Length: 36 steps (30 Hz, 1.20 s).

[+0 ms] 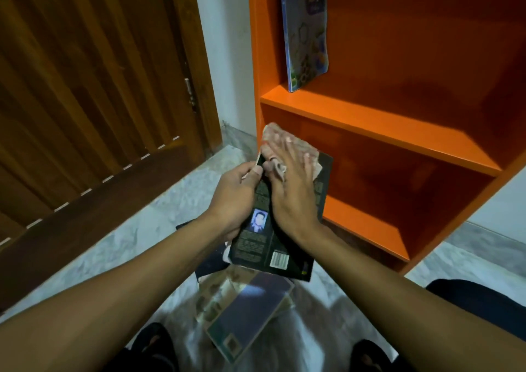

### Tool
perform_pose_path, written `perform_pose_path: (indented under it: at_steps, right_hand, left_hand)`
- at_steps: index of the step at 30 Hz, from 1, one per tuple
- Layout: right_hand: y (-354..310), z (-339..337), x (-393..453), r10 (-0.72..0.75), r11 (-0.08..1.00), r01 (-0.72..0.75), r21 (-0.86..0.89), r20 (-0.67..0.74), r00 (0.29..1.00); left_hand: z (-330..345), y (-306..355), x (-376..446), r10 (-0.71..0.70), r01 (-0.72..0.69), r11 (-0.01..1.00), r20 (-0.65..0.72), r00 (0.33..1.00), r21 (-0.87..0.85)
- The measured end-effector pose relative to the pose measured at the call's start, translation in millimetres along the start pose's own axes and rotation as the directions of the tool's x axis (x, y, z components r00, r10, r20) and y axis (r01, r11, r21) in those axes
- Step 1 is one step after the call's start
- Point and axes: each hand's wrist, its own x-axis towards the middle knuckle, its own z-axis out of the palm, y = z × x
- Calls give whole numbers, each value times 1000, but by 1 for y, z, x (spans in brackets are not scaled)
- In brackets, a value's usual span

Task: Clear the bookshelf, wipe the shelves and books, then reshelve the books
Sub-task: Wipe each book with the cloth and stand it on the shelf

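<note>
My left hand (pixel 236 198) grips the left edge of a dark paperback book (pixel 264 243), back cover up, with a small portrait and a barcode showing. My right hand (pixel 293 183) lies flat on a pinkish cloth (pixel 304 146) and presses it against the upper part of that cover. The orange bookshelf (pixel 378 121) stands just beyond, on the right. One blue illustrated book (pixel 307 30) leans upright at the left of its upper shelf. The lower compartments hold nothing.
A pile of books (pixel 244 309) lies on the marble floor (pixel 136 240) below my hands. A brown wooden door (pixel 85 87) fills the left side. A white wall strip separates door and shelf. My dark trouser legs show at the bottom edge.
</note>
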Motion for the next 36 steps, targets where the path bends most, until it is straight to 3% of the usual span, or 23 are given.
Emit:
perform_pose_path:
  at_steps: [2, 6, 11, 15, 17, 19, 20, 21, 22, 24, 25, 27, 30, 32, 34, 36]
  right_hand:
    - [2, 5, -12, -99, 994, 102, -47, 69, 993]
    - [6, 13, -34, -144, 989, 144, 13, 210, 967]
    - [9, 15, -52, -271, 956, 219, 196, 298, 915]
    - [17, 9, -50, -332, 941, 327, 81, 387, 860]
    - [33, 10, -46, -137, 982, 181, -50, 466, 874]
    - [44, 11, -44, 178, 983, -177, -38, 397, 901]
    - [44, 10, -42, 347, 915, -393, 93, 315, 883]
    - [41, 8, -39, 519, 770, -581, 264, 270, 811]
    - [38, 6, -36, 657, 561, -713, 421, 298, 693]
    - [31, -1, -27, 709, 158, -812, 562, 507, 490]
    - [28, -4, -23, 665, 32, -818, 574, 599, 447]
    - [25, -5, -20, 587, -16, -811, 585, 662, 466]
    - [23, -11, -15, 505, 102, -785, 611, 648, 570]
    - [22, -15, -11, 484, 200, -748, 633, 600, 637]
    - [20, -18, -5, 461, 294, -695, 656, 539, 705]
    - [15, -17, -2, 463, 415, -623, 663, 436, 772]
  left_hand:
    - [1, 5, 6, -94, 88, 986, -33, 995, -143]
    - [-16, 15, 25, -235, 175, 917, -131, 963, -359]
    - [-46, 22, 44, -308, 118, 847, -297, 904, -519]
    - [-74, 28, 53, -279, 55, 850, -359, 891, -524]
    - [-86, 27, 53, -263, 45, 863, -372, 890, -504]
    - [-91, 25, 50, -256, 51, 877, -375, 891, -478]
    - [-91, 24, 48, -257, 59, 878, -364, 895, -475]
    - [-90, 24, 47, -262, 72, 878, -349, 900, -472]
    - [-89, 24, 45, -266, 88, 882, -334, 904, -464]
    - [-84, 22, 41, -266, 124, 896, -291, 919, -427]
    - [-80, 20, 38, -261, 141, 911, -277, 925, -388]
    - [-71, 14, 34, -225, 144, 950, -288, 931, -277]
    - [-64, 11, 32, -99, 85, 995, -341, 935, -56]
    - [-61, 13, 31, 62, 1, 981, -315, 947, 196]
    - [-57, 11, 27, 253, -89, 832, -234, 939, 547]
    - [-48, 10, 22, 361, -156, 656, -126, 924, 738]
